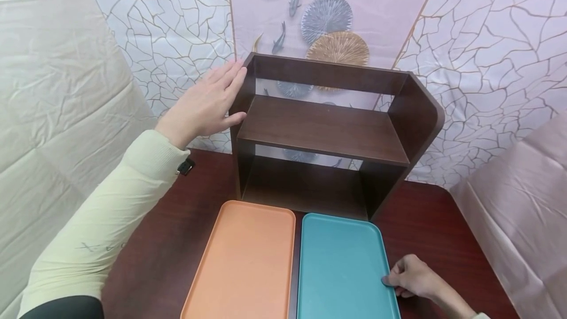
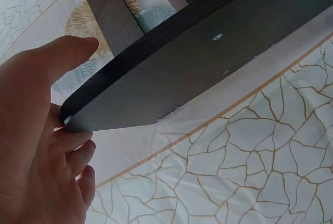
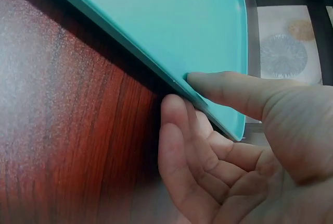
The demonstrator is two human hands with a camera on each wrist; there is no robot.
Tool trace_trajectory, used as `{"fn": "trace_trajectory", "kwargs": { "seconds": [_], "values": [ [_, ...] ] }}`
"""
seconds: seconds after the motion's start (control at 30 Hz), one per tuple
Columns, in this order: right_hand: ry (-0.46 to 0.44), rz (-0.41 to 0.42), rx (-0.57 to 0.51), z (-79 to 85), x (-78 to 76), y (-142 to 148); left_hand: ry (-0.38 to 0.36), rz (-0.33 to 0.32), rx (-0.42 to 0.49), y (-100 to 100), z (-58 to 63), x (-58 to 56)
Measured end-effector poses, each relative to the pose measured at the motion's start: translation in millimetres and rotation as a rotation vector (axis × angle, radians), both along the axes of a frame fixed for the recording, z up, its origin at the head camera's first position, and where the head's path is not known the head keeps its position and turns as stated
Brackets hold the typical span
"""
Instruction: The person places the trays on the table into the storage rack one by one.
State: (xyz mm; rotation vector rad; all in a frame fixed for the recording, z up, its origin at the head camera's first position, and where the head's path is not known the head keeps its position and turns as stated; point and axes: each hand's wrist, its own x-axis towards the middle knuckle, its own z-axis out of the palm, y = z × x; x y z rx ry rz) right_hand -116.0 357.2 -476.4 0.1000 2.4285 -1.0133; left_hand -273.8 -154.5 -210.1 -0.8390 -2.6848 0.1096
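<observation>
A dark brown two-tier shelf (image 1: 323,124) stands at the back of the table. My left hand (image 1: 208,100) rests at the upper left corner of its side panel (image 2: 171,73), fingers extended and thumb apart along the front edge. Before the shelf lie two rimmed trays side by side, an orange tray (image 1: 248,260) on the left and a teal tray (image 1: 345,265) on the right. My right hand (image 1: 413,277) pinches the teal tray's right rim. In the right wrist view the thumb presses the rim's inner side, with the curled fingers beneath the edge.
The dark red wooden table (image 1: 429,230) shows on both sides of the trays. A patterned cloth backdrop (image 1: 177,28) hangs behind the shelf. Pale cloth (image 1: 53,87) hangs at the left, and pinkish cloth (image 1: 522,210) at the right.
</observation>
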Motion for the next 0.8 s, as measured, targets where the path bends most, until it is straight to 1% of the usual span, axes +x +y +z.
{"fn": "trace_trajectory", "kwargs": {
  "seconds": [0.33,0.6,0.8],
  "values": [
    [-0.030,0.057,-0.099,-2.4,-1.0,11,0.053,-0.024,-0.009,-2,-4.7,-2.9],
    [-0.051,0.107,-0.143,-2.0,-1.6,15,0.061,-0.032,-0.020,-2,-5.0,-3.9],
    [-0.123,0.090,-0.215,-1.1,-3.6,14,0.051,-0.028,-0.025,-3,-4.8,-3.6]
  ]
}}
